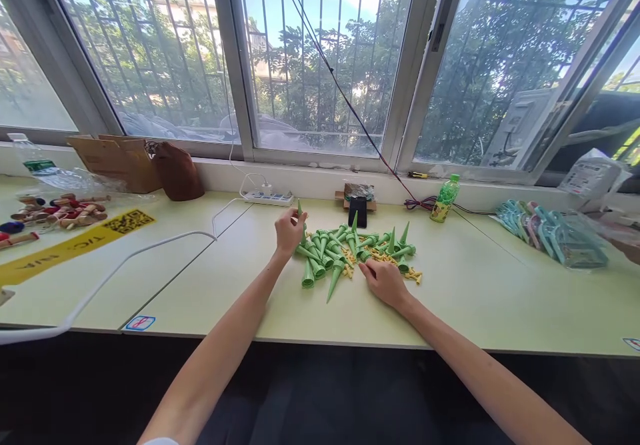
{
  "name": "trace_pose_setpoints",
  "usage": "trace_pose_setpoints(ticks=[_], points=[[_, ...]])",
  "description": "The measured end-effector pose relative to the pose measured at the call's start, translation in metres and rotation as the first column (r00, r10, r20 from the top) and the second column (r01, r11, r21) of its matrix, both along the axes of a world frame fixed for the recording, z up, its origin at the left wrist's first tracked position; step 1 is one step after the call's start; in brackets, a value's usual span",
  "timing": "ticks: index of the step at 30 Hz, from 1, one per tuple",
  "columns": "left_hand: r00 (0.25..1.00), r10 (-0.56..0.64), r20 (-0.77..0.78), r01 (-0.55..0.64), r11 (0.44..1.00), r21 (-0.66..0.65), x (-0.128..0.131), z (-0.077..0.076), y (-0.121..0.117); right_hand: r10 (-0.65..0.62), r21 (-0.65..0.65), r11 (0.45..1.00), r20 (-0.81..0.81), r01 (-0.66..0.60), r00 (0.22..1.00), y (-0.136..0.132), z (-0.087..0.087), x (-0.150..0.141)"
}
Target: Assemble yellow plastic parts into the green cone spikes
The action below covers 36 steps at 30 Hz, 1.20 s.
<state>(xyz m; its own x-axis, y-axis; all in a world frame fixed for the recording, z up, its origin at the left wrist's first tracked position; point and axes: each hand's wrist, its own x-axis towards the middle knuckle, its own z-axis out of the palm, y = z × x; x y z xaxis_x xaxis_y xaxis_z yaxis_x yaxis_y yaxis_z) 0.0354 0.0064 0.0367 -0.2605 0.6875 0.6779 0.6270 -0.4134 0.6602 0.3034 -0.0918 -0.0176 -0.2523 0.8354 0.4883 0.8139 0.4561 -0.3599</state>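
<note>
My left hand (289,233) pinches a green plastic cone spike (302,226) at the left end of a heap of similar cones, its point up. Just in front of the heap, my right hand (386,282) rests low with its fingers closed. Whatever those fingers hold, if anything, is hidden; they are close to a green cone (364,256) and small yellow plastic pieces (349,273). One loose cone (335,281) lies with its tip toward me. Several cones stand tip up, while others lie on their sides among the yellow pieces.
Behind the heap stand a dark phone (357,212) and a small cardboard box (358,194). A green-capped bottle (445,198) is to the right, near bagged plastic items (553,235). At left are a power strip (269,196), a white cable (150,250), a brown bag (176,170) and wooden pieces (70,212).
</note>
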Motion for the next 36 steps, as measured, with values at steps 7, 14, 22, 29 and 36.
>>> trace_pose_setpoints(ticks=[7,14,22,29,36], points=[[0.998,-0.021,0.054,0.019,0.999,0.025,-0.002,-0.001,-0.009,-0.018,0.039,0.999,0.148,0.012,0.989,-0.003,-0.002,-0.003],[0.999,-0.023,0.024,0.022,0.999,0.033,-0.001,-0.001,-0.012,0.029,0.038,0.999,0.244,-0.039,0.969,-0.007,-0.002,-0.006],[0.997,0.018,-0.075,-0.013,0.998,0.061,-0.001,-0.004,-0.015,0.087,0.069,0.992,0.259,-0.108,0.962,-0.007,-0.004,-0.007],[0.995,0.04,-0.094,-0.035,0.998,0.053,-0.006,-0.001,-0.019,0.16,0.393,0.891,0.194,-0.226,0.968,0.002,-0.006,-0.015],[0.996,0.053,-0.074,-0.049,0.998,0.051,-0.008,0.002,-0.021,0.202,0.476,0.853,0.083,-0.217,0.976,0.01,0.0,-0.017]])
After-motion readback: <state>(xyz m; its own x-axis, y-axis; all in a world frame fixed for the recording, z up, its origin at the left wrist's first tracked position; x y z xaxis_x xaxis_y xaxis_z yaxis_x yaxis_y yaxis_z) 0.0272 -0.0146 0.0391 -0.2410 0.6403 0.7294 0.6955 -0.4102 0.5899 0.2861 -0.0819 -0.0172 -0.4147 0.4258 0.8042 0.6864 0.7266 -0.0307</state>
